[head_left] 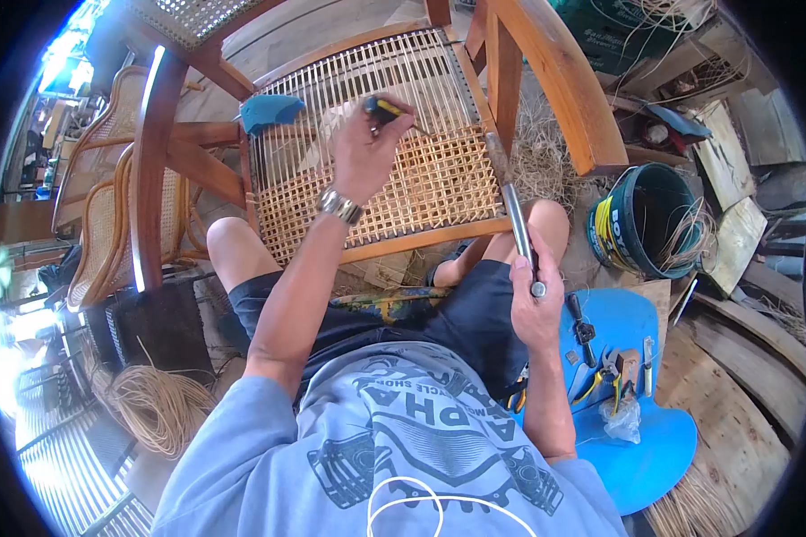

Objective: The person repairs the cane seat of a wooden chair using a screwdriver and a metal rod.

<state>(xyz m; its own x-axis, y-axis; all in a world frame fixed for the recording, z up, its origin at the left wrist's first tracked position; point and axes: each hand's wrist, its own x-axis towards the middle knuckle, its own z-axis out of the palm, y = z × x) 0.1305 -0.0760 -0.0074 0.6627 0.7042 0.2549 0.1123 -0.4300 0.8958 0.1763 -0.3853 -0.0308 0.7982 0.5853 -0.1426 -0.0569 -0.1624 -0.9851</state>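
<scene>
A wooden chair frame (421,240) lies across my knees with a seat of woven cane (439,183). The near part is woven in a lattice; the far part shows mostly strands in one direction. My left hand (367,157), with a watch at the wrist, is closed round the black and yellow handle of a screwdriver-like tool (383,109), whose thin shaft points right over the weave. Along the chair's right edge, my right hand (539,300) grips a metal rod-like tool (518,224). A blue piece (270,113) rests at the seat's left rail.
A blue chair seat (663,438) at lower right holds pliers (612,371) and other tools. Beyond it stands a dark green bucket (640,219) with cane strips. A cane coil (159,407) lies at lower left, near rattan chair parts (107,206).
</scene>
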